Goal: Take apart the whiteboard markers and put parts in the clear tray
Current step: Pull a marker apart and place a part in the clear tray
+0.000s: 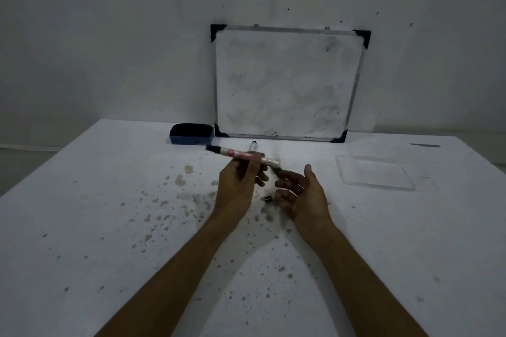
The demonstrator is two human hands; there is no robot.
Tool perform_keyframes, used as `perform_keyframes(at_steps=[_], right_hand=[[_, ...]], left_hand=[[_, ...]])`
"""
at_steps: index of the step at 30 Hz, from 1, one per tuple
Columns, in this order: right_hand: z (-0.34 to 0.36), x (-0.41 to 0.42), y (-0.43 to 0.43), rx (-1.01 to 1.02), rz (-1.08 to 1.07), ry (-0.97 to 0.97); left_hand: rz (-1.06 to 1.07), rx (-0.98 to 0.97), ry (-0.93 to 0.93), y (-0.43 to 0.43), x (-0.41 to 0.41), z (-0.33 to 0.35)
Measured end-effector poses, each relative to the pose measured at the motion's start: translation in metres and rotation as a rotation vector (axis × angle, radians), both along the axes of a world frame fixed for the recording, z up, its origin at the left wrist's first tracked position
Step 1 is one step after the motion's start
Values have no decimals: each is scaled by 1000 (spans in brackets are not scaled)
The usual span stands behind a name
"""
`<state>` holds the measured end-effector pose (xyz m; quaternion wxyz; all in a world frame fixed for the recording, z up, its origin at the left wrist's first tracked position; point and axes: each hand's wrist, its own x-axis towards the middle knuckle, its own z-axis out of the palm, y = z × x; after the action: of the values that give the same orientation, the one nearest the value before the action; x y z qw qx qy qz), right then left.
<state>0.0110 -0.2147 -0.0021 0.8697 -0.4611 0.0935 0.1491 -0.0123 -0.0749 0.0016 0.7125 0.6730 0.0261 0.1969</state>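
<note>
My left hand grips a whiteboard marker with a white barrel and a red label. It is held level above the table, black end pointing left. The marker's right end shows a dark tip. My right hand is beside that tip, palm turned up and fingers apart. A small black part sits just off its lower fingertips; I cannot tell if a finger touches it. A second marker lies on the table behind the hands. The clear tray lies to the right, apart from both hands.
A small whiteboard leans on the wall at the table's back edge. A blue eraser sits to its left. The white table is speckled with stains around and in front of the hands.
</note>
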Motion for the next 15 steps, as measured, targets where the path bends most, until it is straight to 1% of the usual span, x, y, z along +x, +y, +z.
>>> perform_keyframes(at_steps=[2, 3, 6, 11, 13, 15], right_hand=[[-1, -1, 3, -16, 33, 26], [-2, -2, 4, -32, 39, 28], [-3, -1, 5, -52, 49, 18], [-7, 1, 2, -116, 50, 11], [-9, 2, 0, -99, 81, 16], [-11, 5, -4, -138, 143, -20]], left_hand=[[-78, 159, 46, -6, 0, -8], [-94, 187, 75, -9, 0, -11], [-68, 148, 91, -6, 5, -16], [-68, 151, 76, -9, 2, -20], [-68, 151, 71, -9, 2, -21], [-64, 169, 57, -8, 3, -23]])
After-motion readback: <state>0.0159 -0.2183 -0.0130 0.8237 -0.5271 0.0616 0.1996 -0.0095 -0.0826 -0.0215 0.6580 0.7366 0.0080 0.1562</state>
